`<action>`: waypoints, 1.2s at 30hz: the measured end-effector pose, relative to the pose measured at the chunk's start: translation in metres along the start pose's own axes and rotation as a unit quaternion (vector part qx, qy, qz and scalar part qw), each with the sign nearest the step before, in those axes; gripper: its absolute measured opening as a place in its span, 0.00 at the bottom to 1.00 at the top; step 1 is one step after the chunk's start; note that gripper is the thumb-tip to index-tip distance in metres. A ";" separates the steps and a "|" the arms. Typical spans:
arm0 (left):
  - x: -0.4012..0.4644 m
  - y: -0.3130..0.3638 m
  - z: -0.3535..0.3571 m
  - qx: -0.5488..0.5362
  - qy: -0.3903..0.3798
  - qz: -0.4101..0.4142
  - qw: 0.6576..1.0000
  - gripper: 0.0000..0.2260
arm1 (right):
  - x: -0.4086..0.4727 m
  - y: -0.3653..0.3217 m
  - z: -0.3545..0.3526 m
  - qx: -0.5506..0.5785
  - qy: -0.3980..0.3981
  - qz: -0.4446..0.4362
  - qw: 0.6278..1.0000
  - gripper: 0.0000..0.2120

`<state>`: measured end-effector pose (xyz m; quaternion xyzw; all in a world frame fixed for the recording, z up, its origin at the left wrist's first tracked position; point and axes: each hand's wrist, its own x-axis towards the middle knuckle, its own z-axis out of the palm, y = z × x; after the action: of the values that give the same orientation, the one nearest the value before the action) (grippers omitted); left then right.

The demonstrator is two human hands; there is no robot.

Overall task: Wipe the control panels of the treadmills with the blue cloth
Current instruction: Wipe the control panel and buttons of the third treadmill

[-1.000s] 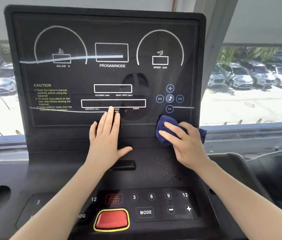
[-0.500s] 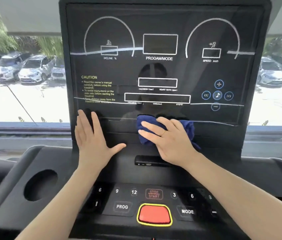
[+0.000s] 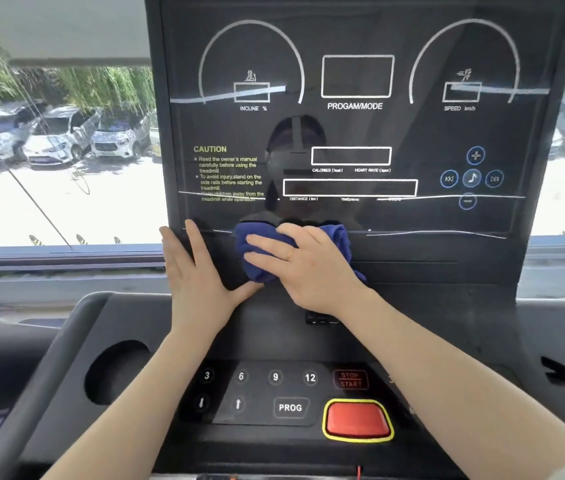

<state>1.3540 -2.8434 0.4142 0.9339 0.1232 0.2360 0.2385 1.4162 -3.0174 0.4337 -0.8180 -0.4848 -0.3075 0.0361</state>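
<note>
The treadmill's black control panel (image 3: 353, 133) fills the upper middle of the view, with white dials and display boxes printed on it. A bunched blue cloth (image 3: 256, 258) lies against the panel's lower edge, left of centre. My right hand (image 3: 308, 268) presses flat on the cloth with straight fingers pointing left. My left hand (image 3: 194, 275) rests flat and open on the panel's lower left corner, its thumb touching the cloth's bottom edge.
Below the hands is the button console (image 3: 274, 393) with number keys, PROG, STOP/START and a red button (image 3: 357, 419). A round cup holder (image 3: 118, 372) sits at the left. Behind the panel a window (image 3: 59, 150) shows parked cars.
My right hand has slid the cloth leftward along the panel's lower edge, from the right side to left of centre. My left hand has shifted left to the panel's corner.
</note>
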 end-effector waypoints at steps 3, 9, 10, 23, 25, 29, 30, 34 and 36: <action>0.000 0.006 0.002 -0.001 -0.002 -0.016 1.000 0.57 | -0.038 0.025 -0.014 -0.016 0.018 0.034 0.999 0.21; 0.001 0.009 0.005 0.005 -0.006 -0.022 1.000 0.57 | -0.106 0.055 -0.036 -0.054 0.058 0.146 0.986 0.20; 0.001 0.010 0.004 0.008 -0.006 -0.022 1.000 0.57 | -0.103 0.049 -0.034 -0.052 0.081 0.166 0.981 0.20; 0.001 -0.004 -0.002 -0.005 -0.046 0.030 0.998 0.54 | 0.007 -0.062 0.019 -0.030 0.012 0.123 0.992 0.31; 0.001 -0.002 -0.002 0.001 -0.059 0.020 0.998 0.54 | -0.002 -0.055 0.019 -0.010 -0.018 0.064 0.998 0.32; 0.001 0.000 -0.005 0.042 -0.091 0.012 0.995 0.58 | -0.041 -0.035 0.015 0.038 -0.070 -0.038 0.996 0.27; 0.001 0.001 -0.006 0.051 -0.097 0.007 0.994 0.59 | -0.050 -0.031 0.013 0.046 -0.081 -0.042 0.995 0.27; -0.004 0.017 -0.009 0.074 -0.071 0.033 0.994 0.60 | -0.076 -0.007 0.000 0.037 -0.109 -0.024 0.993 0.29; -0.010 0.033 -0.005 0.079 -0.061 0.081 0.992 0.59 | -0.096 0.009 -0.009 0.024 -0.111 0.006 0.994 0.29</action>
<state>1.3469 -2.8731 0.4306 0.9693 0.0505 0.1868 0.1516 1.3865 -3.0988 0.3915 -0.8488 -0.4882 -0.2028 0.0033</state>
